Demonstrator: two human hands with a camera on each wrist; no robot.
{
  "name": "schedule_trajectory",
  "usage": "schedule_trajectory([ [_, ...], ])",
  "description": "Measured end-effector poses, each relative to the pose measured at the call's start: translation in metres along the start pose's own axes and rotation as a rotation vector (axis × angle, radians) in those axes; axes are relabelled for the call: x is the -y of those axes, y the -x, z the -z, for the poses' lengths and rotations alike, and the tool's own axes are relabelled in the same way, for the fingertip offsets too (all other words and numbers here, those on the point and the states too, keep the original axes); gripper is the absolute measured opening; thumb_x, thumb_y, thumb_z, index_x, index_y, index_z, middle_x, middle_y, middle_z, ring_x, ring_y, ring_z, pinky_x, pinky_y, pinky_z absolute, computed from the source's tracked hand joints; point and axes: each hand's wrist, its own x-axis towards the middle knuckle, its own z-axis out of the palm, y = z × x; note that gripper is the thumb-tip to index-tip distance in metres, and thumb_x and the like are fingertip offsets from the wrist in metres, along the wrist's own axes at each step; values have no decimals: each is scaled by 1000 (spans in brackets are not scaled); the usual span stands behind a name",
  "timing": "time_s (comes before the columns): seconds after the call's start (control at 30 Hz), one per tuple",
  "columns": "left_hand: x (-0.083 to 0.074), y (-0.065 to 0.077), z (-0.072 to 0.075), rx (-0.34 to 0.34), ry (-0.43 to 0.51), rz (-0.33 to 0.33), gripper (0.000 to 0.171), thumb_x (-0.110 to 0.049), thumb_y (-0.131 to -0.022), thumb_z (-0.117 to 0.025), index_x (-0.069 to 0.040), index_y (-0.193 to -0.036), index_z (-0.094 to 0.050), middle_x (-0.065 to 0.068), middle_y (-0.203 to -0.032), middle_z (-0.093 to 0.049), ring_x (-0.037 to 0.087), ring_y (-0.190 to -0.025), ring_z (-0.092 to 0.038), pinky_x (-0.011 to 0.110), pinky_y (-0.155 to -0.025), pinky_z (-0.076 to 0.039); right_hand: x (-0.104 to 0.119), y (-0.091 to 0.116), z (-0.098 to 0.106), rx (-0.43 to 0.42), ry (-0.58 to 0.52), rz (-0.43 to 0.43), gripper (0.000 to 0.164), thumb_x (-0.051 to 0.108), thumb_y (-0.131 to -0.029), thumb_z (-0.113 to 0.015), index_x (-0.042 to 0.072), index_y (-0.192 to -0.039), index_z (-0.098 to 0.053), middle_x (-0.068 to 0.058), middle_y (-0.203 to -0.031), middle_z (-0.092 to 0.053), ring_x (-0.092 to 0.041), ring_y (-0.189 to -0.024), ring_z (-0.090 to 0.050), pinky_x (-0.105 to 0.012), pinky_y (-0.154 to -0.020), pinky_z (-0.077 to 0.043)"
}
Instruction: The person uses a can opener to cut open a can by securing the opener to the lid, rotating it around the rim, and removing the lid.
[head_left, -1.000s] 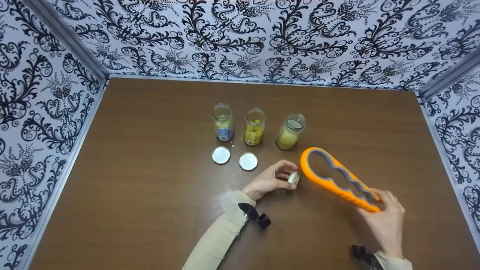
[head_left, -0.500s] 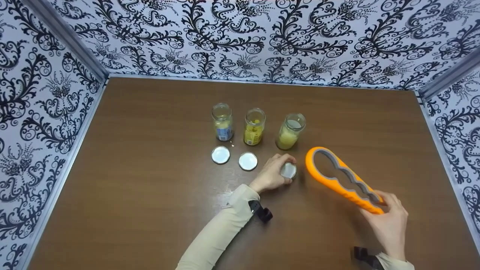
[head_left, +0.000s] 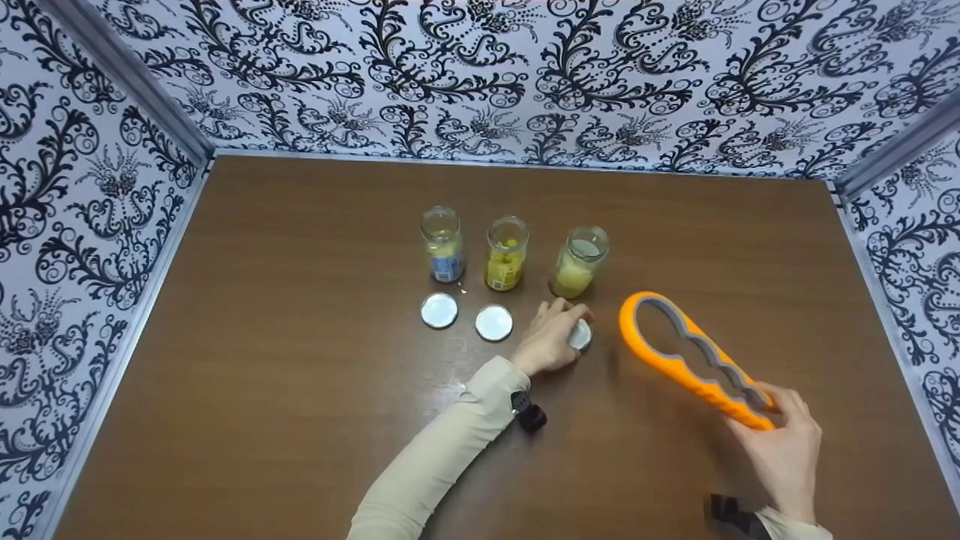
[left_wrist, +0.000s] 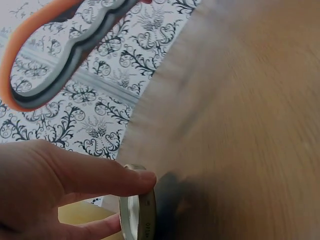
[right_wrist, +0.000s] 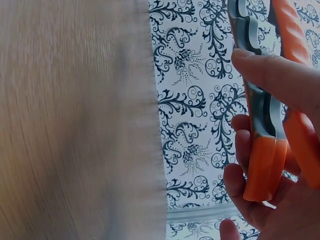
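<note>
My left hand (head_left: 550,339) pinches a jar lid (head_left: 580,334) by its rim, just above or at the tabletop in front of the rightmost jar (head_left: 576,271). In the left wrist view the lid (left_wrist: 137,210) stands on edge between thumb and fingers. My right hand (head_left: 784,442) grips the handle ends of an orange jar opener (head_left: 679,367) with a grey wavy inner lining, held up over the right of the table. The right wrist view shows thumb and fingers around the opener's handles (right_wrist: 265,160).
Two more open glass jars, one with a blue label (head_left: 446,259) and one with yellow contents (head_left: 505,264), stand in a row with the third. Two lids, one left (head_left: 439,310) and one right (head_left: 493,322), lie white side up before them. Patterned walls (head_left: 480,82) enclose the brown table (head_left: 285,375).
My left hand has turned the lid from on edge to flat, white side up, and moved it slightly away from me. My right hand has shifted a little rightward with the opener.
</note>
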Motion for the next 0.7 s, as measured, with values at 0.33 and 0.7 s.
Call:
schedule_trajectory([
  [0.33, -3, -6, -6, -45, -193, -6, 46, -4, -71, -77, -16, -114, -64, 8, -114, -54, 28, -105, -46, 35, -79, -42, 2, -2, 0, -13, -26, 18, 42, -15, -57, -82, -7, -96, -68, 17, -87, -55, 4, -80, -49, -11, -73, -37],
  [0.7, -2, -6, -11, -62, -228, -24, 50, -5, -70, -77, -15, -117, -63, 8, -120, -54, 30, -109, -45, 36, -79, -41, 1, -1, -1, -8, -16, -10, 40, -13, -60, -82, -7, -96, -68, 17, -87, -55, 2, -79, -50, -15, -75, -36],
])
